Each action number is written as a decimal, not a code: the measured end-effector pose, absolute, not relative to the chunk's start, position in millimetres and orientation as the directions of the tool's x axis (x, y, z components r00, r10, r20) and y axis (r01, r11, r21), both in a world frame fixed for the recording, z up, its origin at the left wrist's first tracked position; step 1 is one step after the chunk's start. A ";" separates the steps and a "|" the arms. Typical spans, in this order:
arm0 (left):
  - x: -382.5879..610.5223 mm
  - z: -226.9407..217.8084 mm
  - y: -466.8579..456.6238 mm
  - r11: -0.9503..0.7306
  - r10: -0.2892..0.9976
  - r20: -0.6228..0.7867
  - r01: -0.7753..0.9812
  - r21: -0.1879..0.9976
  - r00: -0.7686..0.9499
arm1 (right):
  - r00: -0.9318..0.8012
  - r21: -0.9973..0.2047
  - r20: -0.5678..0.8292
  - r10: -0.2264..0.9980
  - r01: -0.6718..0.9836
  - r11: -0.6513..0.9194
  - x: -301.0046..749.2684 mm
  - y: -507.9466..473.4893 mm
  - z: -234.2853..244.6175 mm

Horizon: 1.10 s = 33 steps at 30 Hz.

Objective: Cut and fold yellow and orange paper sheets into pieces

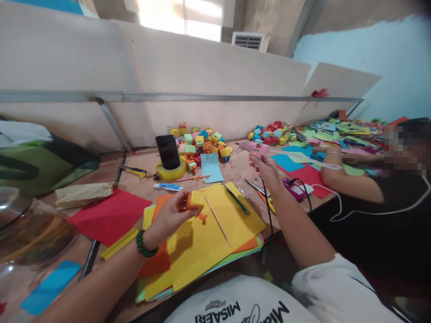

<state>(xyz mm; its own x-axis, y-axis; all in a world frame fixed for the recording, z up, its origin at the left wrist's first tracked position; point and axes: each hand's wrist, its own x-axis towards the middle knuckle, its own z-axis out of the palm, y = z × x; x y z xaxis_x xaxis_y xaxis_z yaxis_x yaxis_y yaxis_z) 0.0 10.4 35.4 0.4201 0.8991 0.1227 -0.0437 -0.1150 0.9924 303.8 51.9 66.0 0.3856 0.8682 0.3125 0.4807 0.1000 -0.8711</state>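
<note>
Counter (232, 174) carried a yellow-topped paper stack (198, 246).
Right hand (267, 172): fingers clamped around the pink glue gun (256, 149). Left hand (170, 217): fingers clamped on the orange-and-yellow paper block (195, 200), which projected rightward from them, above the stack.

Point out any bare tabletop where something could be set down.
A small patch of table lies between the red sheet, yellow-and-black tool and blue tube; another, scrap-flecked, between the light-blue sheet and scissors. Crowded: the back, heaped with paper cubes, and the middle front, covered by a paper stack.
</note>
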 end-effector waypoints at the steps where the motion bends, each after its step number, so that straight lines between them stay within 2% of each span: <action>1: -0.5 33.2 12.1 -0.119 0.903 0.126 -0.043 0.992 0.410 | 0.376 -0.864 0.305 0.875 0.495 0.089 309.7 62.2 62.6; 9: -4.9 29.8 18.5 -0.080 0.925 0.081 -0.018 0.997 0.370 | 0.238 -0.833 0.203 0.950 0.552 0.040 326.3 99.4 21.0; 15: -5.7 31.8 19.0 -0.086 0.934 0.089 -0.023 0.996 0.345 | 0.240 -0.849 0.129 0.962 0.529 -0.018 332.5 112.6 8.0; 18: -7.5 30.7 22.0 -0.115 0.928 0.106 0.005 0.993 0.358 | 0.264 -0.860 0.131 0.956 0.510 -0.023 337.9 111.8 8.5; 24: -14.0 24.4 33.0 -0.207 0.946 0.136 0.223 0.953 0.296 | 0.286 -0.846 0.149 0.946 0.532 -0.028 346.7 102.7 16.3; 33: -14.5 18.2 34.9 -0.282 0.929 0.194 0.262 0.923 0.317 | 0.284 -0.757 0.140 0.949 0.649 -0.083 343.8 113.0 11.5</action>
<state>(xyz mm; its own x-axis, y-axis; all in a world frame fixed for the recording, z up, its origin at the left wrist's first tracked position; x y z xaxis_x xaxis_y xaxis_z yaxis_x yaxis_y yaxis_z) -14.5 34.9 18.2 0.3166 0.9286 0.1935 0.2618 -0.2817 0.9231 343.8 113.0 11.5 0.2842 0.9485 0.1396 0.6487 -0.0830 -0.7565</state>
